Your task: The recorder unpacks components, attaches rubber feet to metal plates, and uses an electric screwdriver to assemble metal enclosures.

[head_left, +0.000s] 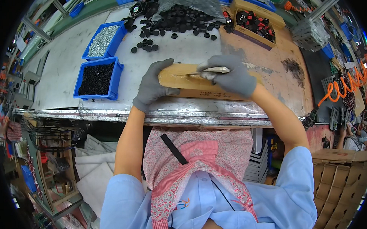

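A brown cardboard box (177,77) with printing on its near side lies taped on the table in front of me. My left hand (151,85), in a grey glove, grips the box's left end, fingers at the far edge and thumb at the near side. My right hand (233,77), also gloved in grey, is closed around a pale metal tool (216,69) with a thin pointed tip. That tip touches or hovers just above the box's top, along its middle; whether it has gone in I cannot tell. The tool's exact kind is partly hidden by my fingers.
Blue bins hold silver metal parts (103,41) and small black parts (96,79) on the left. Black caps (179,20) spill from a plastic bag at the back. An open carton (255,29) of black-and-red parts stands back right. An orange coiled hose (340,87) hangs at right.
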A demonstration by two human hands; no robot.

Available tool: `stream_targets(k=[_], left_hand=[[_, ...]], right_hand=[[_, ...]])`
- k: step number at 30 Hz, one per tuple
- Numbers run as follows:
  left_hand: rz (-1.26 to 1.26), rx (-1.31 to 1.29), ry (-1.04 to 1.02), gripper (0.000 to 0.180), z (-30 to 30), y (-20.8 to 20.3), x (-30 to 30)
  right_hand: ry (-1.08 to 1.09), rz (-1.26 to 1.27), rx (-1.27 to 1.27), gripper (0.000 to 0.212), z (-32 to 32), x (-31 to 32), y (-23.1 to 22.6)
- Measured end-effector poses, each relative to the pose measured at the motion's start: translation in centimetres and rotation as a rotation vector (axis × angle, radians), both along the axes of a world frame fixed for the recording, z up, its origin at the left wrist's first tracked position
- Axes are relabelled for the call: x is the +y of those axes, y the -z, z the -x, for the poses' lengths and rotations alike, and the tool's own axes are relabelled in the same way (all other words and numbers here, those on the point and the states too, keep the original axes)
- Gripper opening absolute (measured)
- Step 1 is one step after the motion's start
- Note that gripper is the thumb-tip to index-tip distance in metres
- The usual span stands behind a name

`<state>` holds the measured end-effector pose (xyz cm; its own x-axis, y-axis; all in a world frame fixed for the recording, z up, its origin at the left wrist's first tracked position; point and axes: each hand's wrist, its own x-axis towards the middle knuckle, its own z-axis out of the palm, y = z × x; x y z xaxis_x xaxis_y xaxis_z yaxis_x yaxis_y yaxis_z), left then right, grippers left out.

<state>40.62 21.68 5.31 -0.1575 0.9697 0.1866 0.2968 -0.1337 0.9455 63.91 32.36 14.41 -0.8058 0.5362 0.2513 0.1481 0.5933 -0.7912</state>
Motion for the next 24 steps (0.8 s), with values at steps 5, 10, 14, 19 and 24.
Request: stream_targets(k=[5,10,14,19,24], left_hand=[[0.011,0.038,-0.019,0.09,-0.3,-0.3,0.0],[0.009,0.066,-0.024,0.089,0.1,0.2,0.0],[0.011,0.066,-0.016,0.088,0.1,0.2,0.1],[0.017,-0.015,0.027,0.088,-0.1,-0.5,-0.1],[0.025,-0.018,0.041,0.088,-0.1,-0.9,-0.3]], right_hand=[[0.057,0.092,-0.038,0.014,-3.5,0.5,-0.5],[0.184,0.172,-0.15,0.016,-6.9,0.3,-2.1],[0.225,0.047,-0.144,0.017,-11.5,1.2,-1.7],[0.329,0.167,-0.067,0.02,-15.7,1.2,-1.6],[0.402,0.142,-0.105,0.018,-18.7,0.6,-2.1]])
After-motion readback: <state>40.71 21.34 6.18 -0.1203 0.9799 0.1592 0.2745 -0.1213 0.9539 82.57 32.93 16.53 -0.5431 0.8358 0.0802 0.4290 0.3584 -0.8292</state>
